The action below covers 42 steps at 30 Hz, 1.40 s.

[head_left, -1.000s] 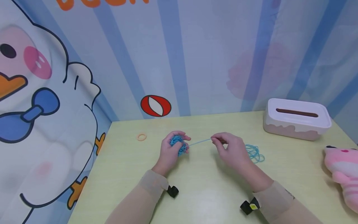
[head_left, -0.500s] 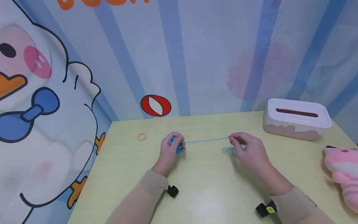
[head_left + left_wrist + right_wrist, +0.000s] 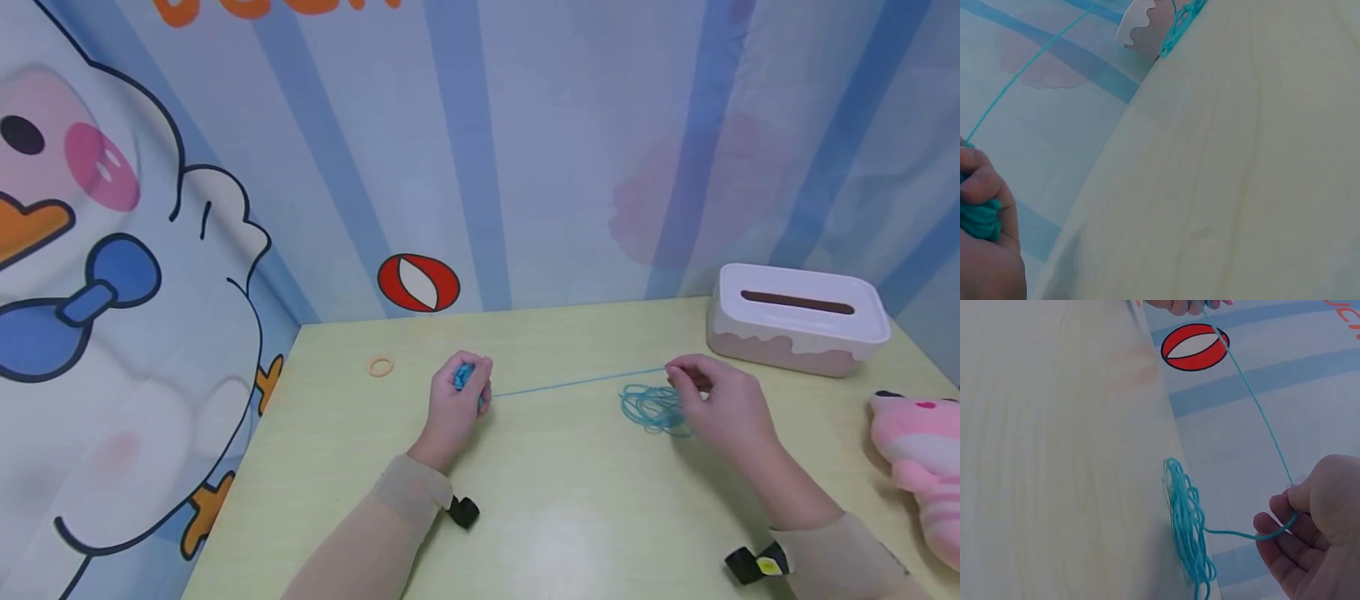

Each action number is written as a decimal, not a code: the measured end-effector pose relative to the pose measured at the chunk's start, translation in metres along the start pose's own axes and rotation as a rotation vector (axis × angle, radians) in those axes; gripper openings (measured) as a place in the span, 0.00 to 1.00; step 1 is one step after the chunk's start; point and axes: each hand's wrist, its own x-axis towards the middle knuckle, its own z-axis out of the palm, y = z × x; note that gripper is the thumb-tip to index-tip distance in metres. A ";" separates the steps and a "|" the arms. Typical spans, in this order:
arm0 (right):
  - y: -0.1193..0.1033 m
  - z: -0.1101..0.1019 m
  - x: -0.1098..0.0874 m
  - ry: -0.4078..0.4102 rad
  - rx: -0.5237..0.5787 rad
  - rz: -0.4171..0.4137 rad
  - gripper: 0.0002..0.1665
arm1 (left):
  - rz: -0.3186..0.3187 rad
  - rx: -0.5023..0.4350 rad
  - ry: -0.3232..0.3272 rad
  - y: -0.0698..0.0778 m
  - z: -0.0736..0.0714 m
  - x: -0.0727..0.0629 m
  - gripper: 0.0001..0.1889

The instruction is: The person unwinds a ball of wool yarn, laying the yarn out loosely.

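Note:
My left hand grips a ball of blue yarn, its fingers curled round it and hiding most of it. From the ball a single strand runs straight across to my right hand, which pinches it between thumb and forefinger. In the right wrist view the strand bends past the pinch and leads down to a loose heap of yarn. That heap lies on the table just left of my right hand in the head view.
An orange ring lies left of my left hand on the pale table. At the back right stands a white and pink tissue box. A pink plush toy lies at the right edge. A printed cloth backdrop rises behind the table.
My right hand has moved right, lengthening the strand between the hands and uncovering more of the loose heap. My left hand's fingers have closed more tightly round the ball.

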 end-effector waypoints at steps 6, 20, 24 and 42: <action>0.015 -0.008 -0.001 -0.005 -0.056 0.048 0.12 | -0.022 -0.004 0.014 -0.001 0.000 0.001 0.13; 0.036 -0.021 0.000 -0.141 -0.166 0.197 0.20 | -0.092 0.069 0.148 0.000 0.002 0.004 0.09; 0.036 -0.014 0.001 -0.229 -0.210 0.231 0.21 | -0.063 0.068 0.118 -0.001 0.002 0.004 0.11; -0.064 0.076 0.003 -0.168 0.129 -0.217 0.22 | -0.060 0.168 -0.061 0.000 0.003 0.002 0.23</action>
